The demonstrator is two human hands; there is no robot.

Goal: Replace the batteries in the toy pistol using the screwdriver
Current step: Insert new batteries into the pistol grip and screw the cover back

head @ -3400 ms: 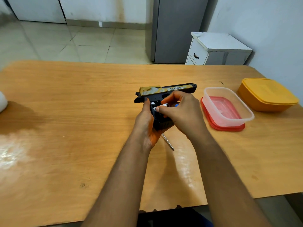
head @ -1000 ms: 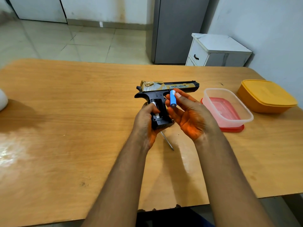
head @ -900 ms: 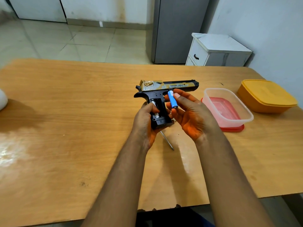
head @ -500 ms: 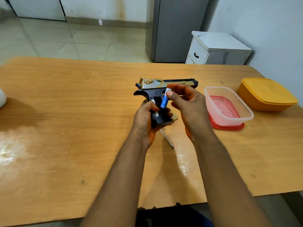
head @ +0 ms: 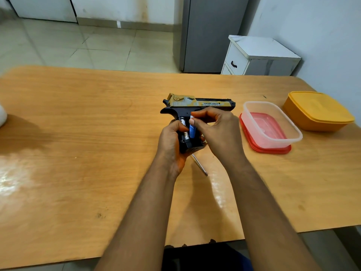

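Just right of the frame's centre, the left hand (head: 172, 141) wraps its curled fingers round the black grip of the toy pistol (head: 197, 106), with the gold slide pointing toward the right of the frame and the open battery bay turned up to the camera, presumably so the slot can be seen and reached. The right hand (head: 216, 132) pinches a blue battery (head: 192, 131) between thumb and fingertips, holding it nearly upright with its lower end in the bay beside a silver battery (head: 185, 132) already seated there; the pinch at the top end looks meant for pressing it home. The screwdriver (head: 199, 164) lies on the wooden table (head: 97, 133) just below the hands, only its shaft showing, close by for the cover. To the right of the hands, a clear tub (head: 273, 124) sits on its red lid (head: 254, 143), with an orange lidded box (head: 316, 112) beyond it; whether the tub holds anything I cannot tell
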